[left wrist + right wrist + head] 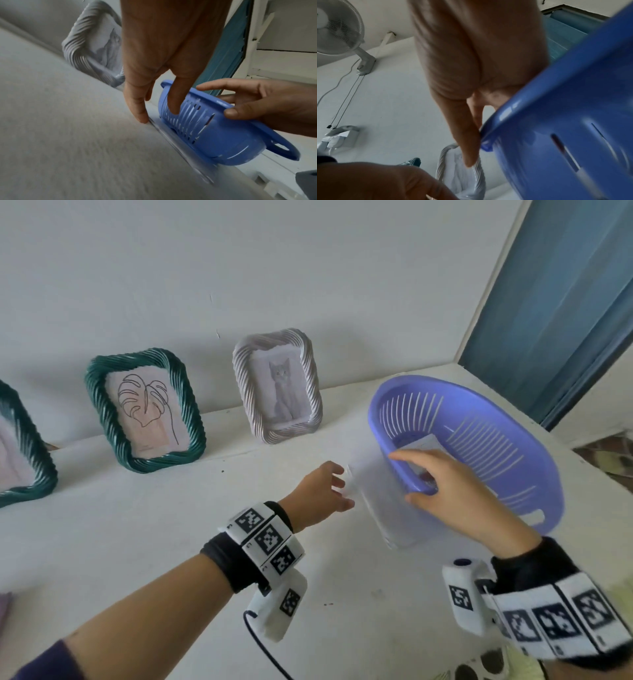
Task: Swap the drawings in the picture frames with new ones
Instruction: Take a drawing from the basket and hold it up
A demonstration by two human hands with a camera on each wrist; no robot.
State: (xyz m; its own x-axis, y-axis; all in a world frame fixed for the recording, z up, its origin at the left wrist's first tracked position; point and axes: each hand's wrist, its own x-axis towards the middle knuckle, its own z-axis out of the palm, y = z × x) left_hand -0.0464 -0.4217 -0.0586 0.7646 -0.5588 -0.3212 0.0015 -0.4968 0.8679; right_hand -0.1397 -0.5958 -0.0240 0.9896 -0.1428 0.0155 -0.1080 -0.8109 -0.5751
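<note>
Three picture frames stand on the white table (137, 542), leaning back against the wall, each upright with its long axis vertical and its face toward the camera. The green frame (145, 409) holds a line drawing of a leaf (145, 402). The pale ribbed frame (277, 385), to its right, holds a drawing of a seated cat (284, 390). A second green frame (24, 450) is cut off at the left edge of the head view; its picture cannot be made out.

One clear flat sheet (383, 501) lies on the table in front of the pale frame, its long axis running away from the person; whether it is glass or plastic cannot be told. The left hand (322, 491) reaches to the sheet's near-left edge with fingers spread and nearly straight, one fingertip (143, 119) touching that edge in the left wrist view.

One purple slotted basket (479, 446) sits tilted on the right side of the sheet, raised on the person's side. The right hand (445, 491) grips its near rim, thumb outside and fingers curled over into the bowl. Inside lies at least one white card (424, 445), partly hidden by the fingers; its printing is illegible.

A blue panel (565, 302) stands beyond the table's right corner. The right wrist view shows one white fan (337, 27).
</note>
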